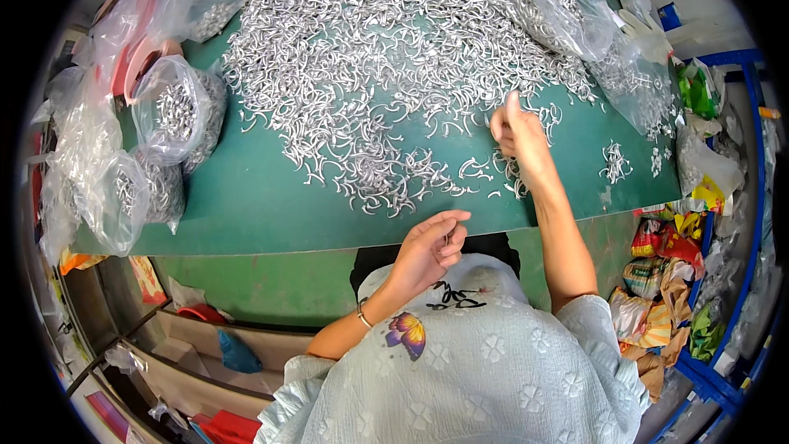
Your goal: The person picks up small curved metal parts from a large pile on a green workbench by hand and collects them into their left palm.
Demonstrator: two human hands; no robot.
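A wide heap of small curved silvery metal pieces (362, 74) covers much of the green tabletop (246, 214). Just off the table's near edge, my left hand (431, 251) is closed, its fingers curled in and the index finger pointing right. Whatever it may hold is hidden. My right hand (522, 136) hovers over the heap's near right side, with one finger pointing away from me and the others curled in. Any piece in its grip is too small to make out. Beneath it lies a small cluster of curved pieces (514, 174).
Clear plastic bags of metal pieces (177, 107) stand at the left table edge. Another open bag (567, 4) spills at the back right. A small separate pile (615, 163) lies near the right edge. Blue shelving (707, 370) with packets stands at right; a drawer (197, 345) sits low left.
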